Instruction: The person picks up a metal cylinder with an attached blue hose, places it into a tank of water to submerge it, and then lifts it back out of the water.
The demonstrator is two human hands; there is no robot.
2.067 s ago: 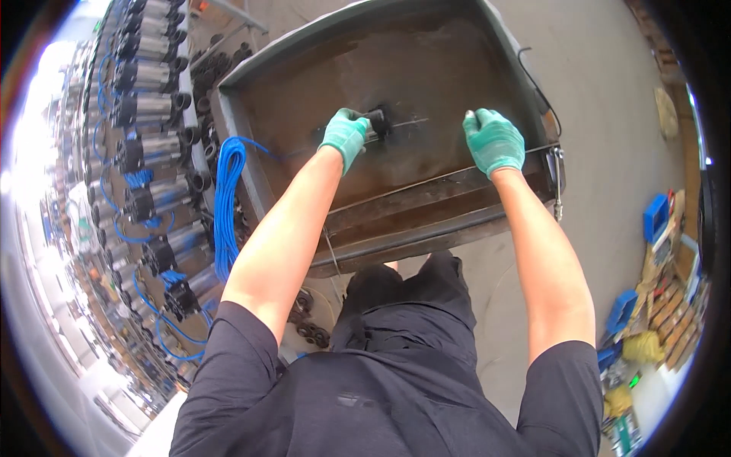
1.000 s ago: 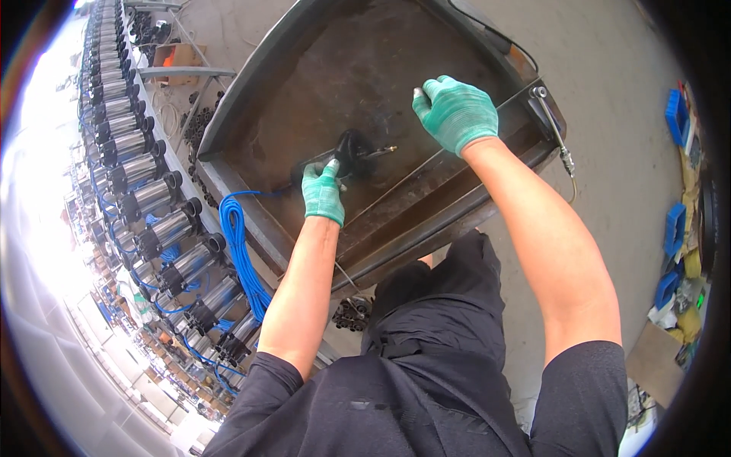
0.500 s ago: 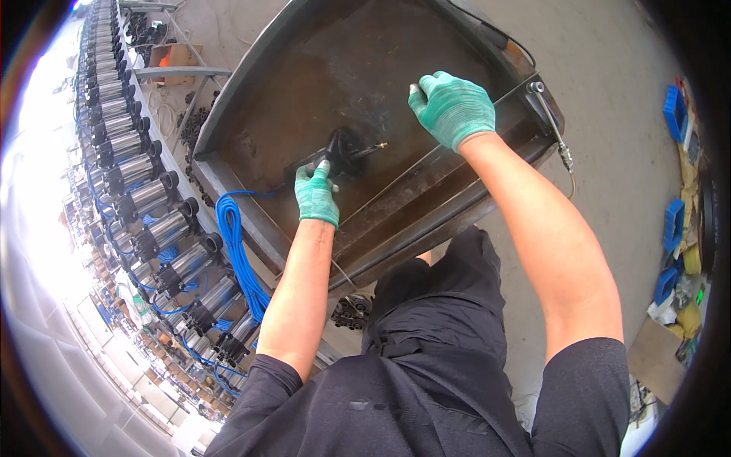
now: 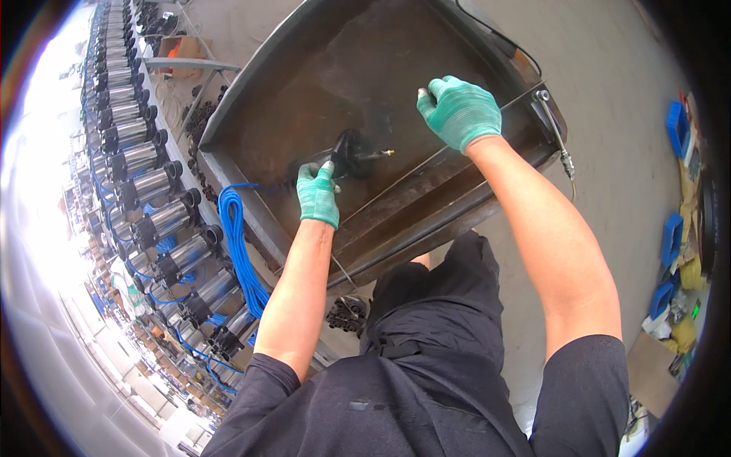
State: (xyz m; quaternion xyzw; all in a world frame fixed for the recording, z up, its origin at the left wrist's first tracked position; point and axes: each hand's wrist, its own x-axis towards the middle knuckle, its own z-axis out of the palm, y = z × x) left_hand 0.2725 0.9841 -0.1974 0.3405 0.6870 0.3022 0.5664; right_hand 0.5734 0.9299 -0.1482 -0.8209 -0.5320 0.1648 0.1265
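Note:
My left hand [image 4: 317, 196], in a green glove, grips a dark cylindrical part with a round black end [image 4: 350, 152] inside a brown metal tank [image 4: 259, 209]. A thin stem with a brass tip [image 4: 389, 153] points right from that black end. The part's rear portion is dark and blurred, seemingly under murky water. Over the right side of the tank, my gloved right hand [image 4: 464, 113] has its fingers curled in; whatever they may hold is hidden. A coil of blue cable [image 4: 240, 247] hangs over the tank's left rim, its end running toward the part.
Silver cylinders with black ends [image 4: 141, 160] stand in a long row at left. A metal fitting with a hose [image 4: 562, 152] sits at the tank's right corner. Blue bins [image 4: 671, 238] lie far right; a cardboard box [image 4: 183, 55] is at back left.
The view has shifted slightly, so tank and row sit a little lower and further right. Both hands keep the same pose, and the left stays on the part.

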